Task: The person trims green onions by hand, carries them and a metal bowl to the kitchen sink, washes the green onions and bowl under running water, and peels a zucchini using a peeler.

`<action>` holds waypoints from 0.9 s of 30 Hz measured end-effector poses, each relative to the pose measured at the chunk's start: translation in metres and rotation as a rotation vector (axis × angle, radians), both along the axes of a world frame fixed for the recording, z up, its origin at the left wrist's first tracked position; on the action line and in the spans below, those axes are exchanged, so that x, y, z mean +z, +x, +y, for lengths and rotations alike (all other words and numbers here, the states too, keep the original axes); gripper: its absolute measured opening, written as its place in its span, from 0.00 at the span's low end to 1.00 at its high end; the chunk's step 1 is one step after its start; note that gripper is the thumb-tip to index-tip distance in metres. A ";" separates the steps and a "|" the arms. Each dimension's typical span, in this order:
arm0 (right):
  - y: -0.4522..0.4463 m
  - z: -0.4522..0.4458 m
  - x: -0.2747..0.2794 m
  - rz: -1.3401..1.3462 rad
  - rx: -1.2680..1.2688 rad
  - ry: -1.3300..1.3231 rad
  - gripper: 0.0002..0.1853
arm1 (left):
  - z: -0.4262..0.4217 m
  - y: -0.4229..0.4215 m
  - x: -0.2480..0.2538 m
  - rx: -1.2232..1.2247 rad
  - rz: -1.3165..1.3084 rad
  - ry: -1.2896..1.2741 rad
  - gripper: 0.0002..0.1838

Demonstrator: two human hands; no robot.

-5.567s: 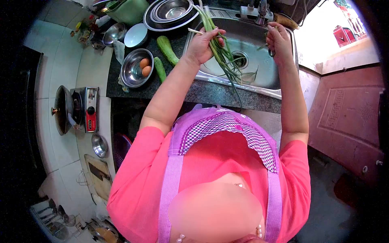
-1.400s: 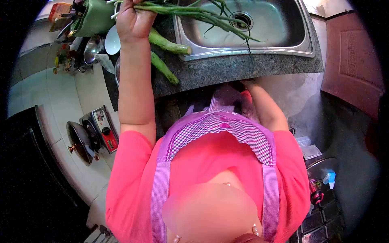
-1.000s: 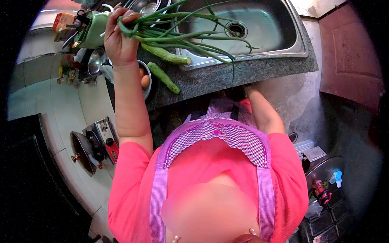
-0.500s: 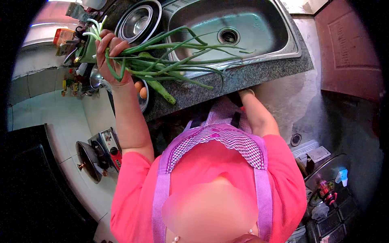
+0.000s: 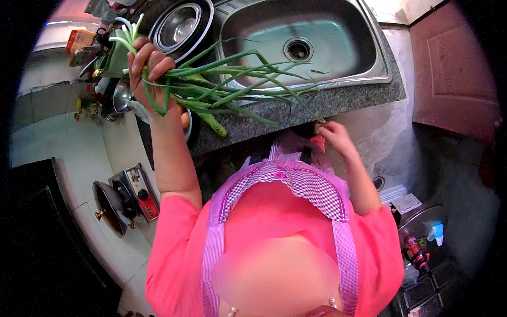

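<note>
Green onions [image 5: 227, 96], loose bunch, gripped in left hand [image 5: 150, 63].
Long, thin, green; white ends up and outward past fingers, toward upper left. Leaves fanned rightward above counter [image 5: 359, 101] and near left corner of sink [image 5: 327, 47], tips thin and spread. One leaf sharply kinked over basin, another bent down in loop across palm.

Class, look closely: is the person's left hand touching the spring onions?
Touching. The head view shows it plainly: the fingers of the left hand curl around the spring onions, white ends poking out above.
</note>
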State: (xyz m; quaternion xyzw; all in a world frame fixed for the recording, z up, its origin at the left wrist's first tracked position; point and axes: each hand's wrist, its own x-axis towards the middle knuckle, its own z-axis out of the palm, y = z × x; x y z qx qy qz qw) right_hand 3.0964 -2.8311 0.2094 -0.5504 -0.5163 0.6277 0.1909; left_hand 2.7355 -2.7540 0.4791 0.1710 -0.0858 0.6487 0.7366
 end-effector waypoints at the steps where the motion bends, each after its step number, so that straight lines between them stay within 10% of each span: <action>1: 0.011 0.002 0.027 0.032 -0.090 0.085 0.10 | 0.000 0.001 -0.001 0.027 0.009 -0.009 0.05; 9: -0.041 0.130 0.072 -0.022 0.017 0.761 0.16 | 0.001 0.008 0.003 -0.001 0.025 0.026 0.05; 12: -0.054 0.150 0.057 -0.023 0.299 0.447 0.15 | 0.002 0.004 0.008 -0.025 0.030 0.065 0.07; 15: -0.045 0.151 0.040 0.143 0.040 0.186 0.14 | -0.002 0.003 0.011 0.006 0.032 0.055 0.07; 20: -0.013 0.126 0.059 -0.053 -0.055 0.696 0.13 | 0.002 -0.002 0.005 0.028 0.066 0.025 0.07; 27: 0.053 -0.001 0.079 0.247 -0.036 -0.073 0.16 | 0.013 -0.016 -0.004 0.028 0.088 0.033 0.07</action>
